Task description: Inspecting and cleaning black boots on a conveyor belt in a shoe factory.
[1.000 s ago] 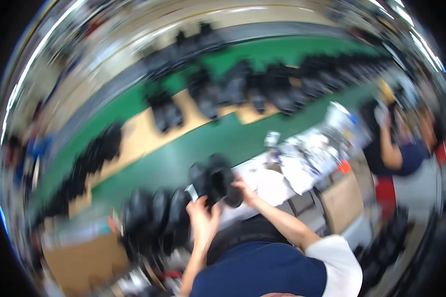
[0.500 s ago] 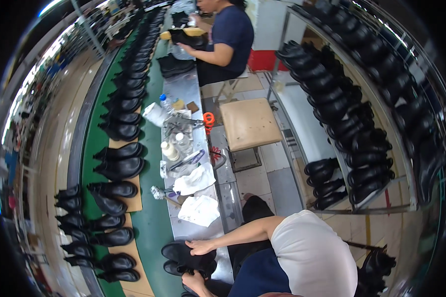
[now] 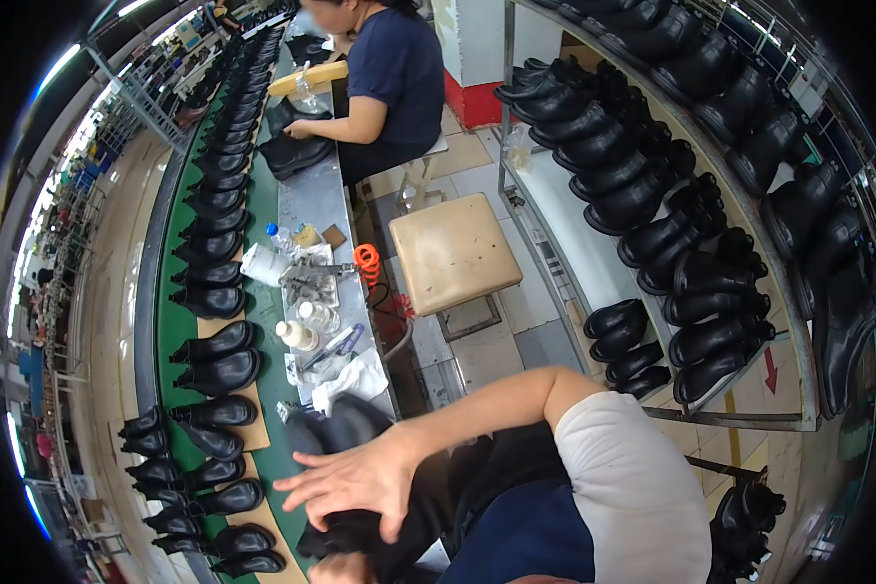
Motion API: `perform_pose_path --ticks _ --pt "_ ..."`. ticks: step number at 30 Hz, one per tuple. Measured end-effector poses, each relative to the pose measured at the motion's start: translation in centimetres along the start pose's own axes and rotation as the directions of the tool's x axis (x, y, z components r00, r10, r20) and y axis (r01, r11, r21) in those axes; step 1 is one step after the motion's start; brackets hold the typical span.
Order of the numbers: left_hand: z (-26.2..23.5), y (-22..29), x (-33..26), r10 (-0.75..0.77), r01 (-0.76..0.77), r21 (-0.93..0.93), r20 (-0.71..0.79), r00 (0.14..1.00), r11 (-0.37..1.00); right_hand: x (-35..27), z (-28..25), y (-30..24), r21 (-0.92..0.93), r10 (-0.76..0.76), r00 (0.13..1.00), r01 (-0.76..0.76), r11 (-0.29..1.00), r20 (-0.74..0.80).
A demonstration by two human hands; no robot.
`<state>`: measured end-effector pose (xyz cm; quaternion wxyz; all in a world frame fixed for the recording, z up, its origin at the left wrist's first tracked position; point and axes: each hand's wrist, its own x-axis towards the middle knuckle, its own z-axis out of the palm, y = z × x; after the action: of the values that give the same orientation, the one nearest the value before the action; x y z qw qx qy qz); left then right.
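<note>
From my feed, the far left is taken up by a green conveyor belt (image 3: 263,243) carrying pairs of black boots (image 3: 214,355) on tan boards, running away toward the top of the view. Just right of it sits the narrow grey counter (image 3: 313,200), cluttered with a white bottle (image 3: 296,335), a white cloth (image 3: 352,375), a clear water bottle (image 3: 277,237) and small tools. At the near end of that counter, low in the frame, lies a dark boot (image 3: 346,428), partly blurred, and my right hand (image 3: 355,479) crosses over it from the right with fingers (image 3: 307,484) spread and released, gripping nothing; whether the palm actually touches the boot I cannot tell. Below it, at the very bottom edge, my left hand (image 3: 336,567) shows only as a sliver beside more dark leather (image 3: 355,535), and I cannot tell whether its fingers are clenched or loose. Further up the counter a co-worker in a dark blue shirt (image 3: 396,68) sits with a hand on another black boot (image 3: 297,151). Right of the counter stands a tan padded stool (image 3: 455,251), near the middle of the floor. Farthest right, a tiered metal rack (image 3: 594,263) holds many black boots (image 3: 652,234) in rows.
</note>
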<state>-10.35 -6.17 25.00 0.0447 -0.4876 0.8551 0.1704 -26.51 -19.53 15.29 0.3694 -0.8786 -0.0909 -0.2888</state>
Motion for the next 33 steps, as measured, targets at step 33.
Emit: perform_pose_path --ticks 33 --pt "30.2 8.8 30.7 -0.076 0.065 -0.793 0.024 0.997 0.605 -64.7 6.2 1.9 0.888 -0.08 -0.893 -0.423 -0.182 -0.442"
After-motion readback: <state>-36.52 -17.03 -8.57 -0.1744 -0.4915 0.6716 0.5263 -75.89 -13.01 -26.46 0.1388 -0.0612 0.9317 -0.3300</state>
